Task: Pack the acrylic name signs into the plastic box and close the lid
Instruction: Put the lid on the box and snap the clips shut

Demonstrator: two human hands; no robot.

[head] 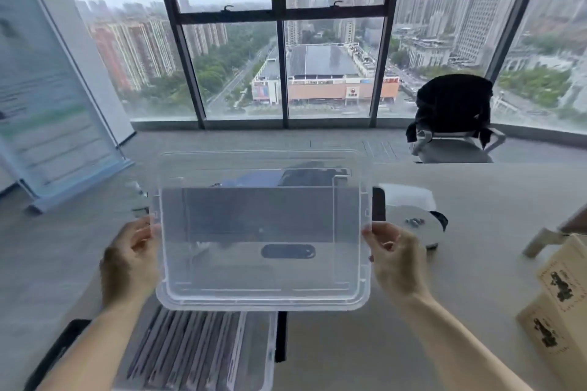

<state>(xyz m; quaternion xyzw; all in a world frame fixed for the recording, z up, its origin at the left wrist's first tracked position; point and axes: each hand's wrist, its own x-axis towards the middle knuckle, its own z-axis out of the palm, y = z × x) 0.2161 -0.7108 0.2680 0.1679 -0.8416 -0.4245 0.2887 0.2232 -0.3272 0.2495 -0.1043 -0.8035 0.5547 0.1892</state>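
A: What is the person holding up?

B: It's the clear lid (263, 232). The left hand (128, 260) pinches its left edge and the right hand (397, 259) pinches its right edge. Both grips are closed on the lid, with fingers curled around the rim.

A: Where is the plastic box (254, 355)?

B: Down low on the surface (476, 200), right under the lid and close to the person. The lid is up in the air, so it is not touching the box.

A: Are the signs packed?

B: The acrylic name signs (187, 349) stand in a row inside the box, side by side. I think the packing part looks done, but part of the box is hidden, so I can't be sure that it is full.

A: So what is left?

B: The lid is not on yet. It has to come down, line up with the box edges and get pressed shut. I'd say the job is almost finished
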